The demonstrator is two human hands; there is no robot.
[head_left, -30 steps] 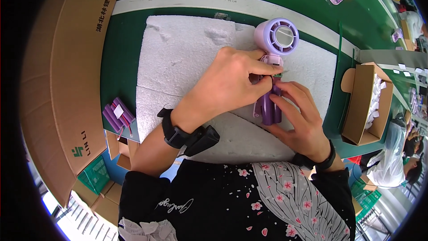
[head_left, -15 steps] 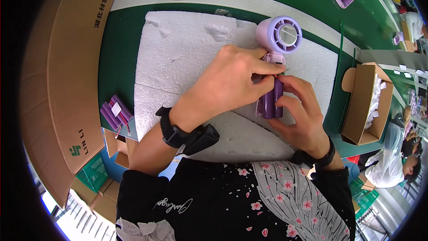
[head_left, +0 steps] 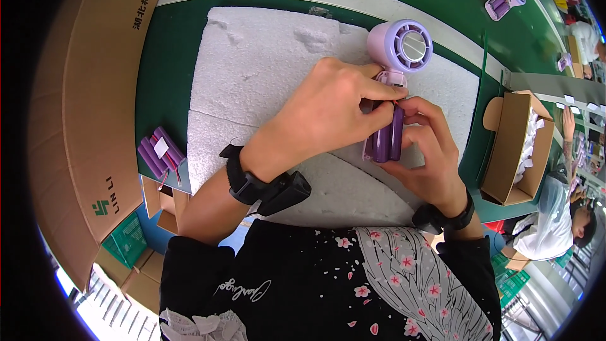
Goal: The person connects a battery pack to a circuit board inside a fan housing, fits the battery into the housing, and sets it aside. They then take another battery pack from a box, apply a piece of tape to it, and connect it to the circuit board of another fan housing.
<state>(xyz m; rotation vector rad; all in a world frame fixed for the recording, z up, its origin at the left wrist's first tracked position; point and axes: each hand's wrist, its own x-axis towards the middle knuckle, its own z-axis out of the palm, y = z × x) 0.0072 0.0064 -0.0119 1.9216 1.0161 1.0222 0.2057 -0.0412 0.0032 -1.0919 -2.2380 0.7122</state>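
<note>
A lilac handheld fan (head_left: pixel 379 47) lies on a white foam slab, its round head pointing away from me and its handle casing laid bare. Two purple battery cells (head_left: pixel 387 136) sit in the handle. My left hand (head_left: pixel 338 104) reaches over from the left, with thumb and index finger pinched at the top of the cells, where a bit of red wire (head_left: pixel 396 102) shows. My right hand (head_left: pixel 435 155) curls round the handle's right side, its index fingertip close to the same wire and its lower fingers against the casing. The fingertips hide the wire ends.
The foam slab (head_left: pixel 252 57) covers much of the green bench. At left lie wired purple battery packs (head_left: pixel 161 151) beside a tall cardboard box (head_left: pixel 95 107). An open carton (head_left: pixel 511 151) with white pieces stands at right. Another fan (head_left: pixel 505 1) lies beyond the pale rail; a co-worker (head_left: pixel 549 233) sits at far right.
My view has shifted slightly. Both hands keep their places at the fan, and the right fingers have moved only a little. At far right, a co-worker's arm has come up into view.
</note>
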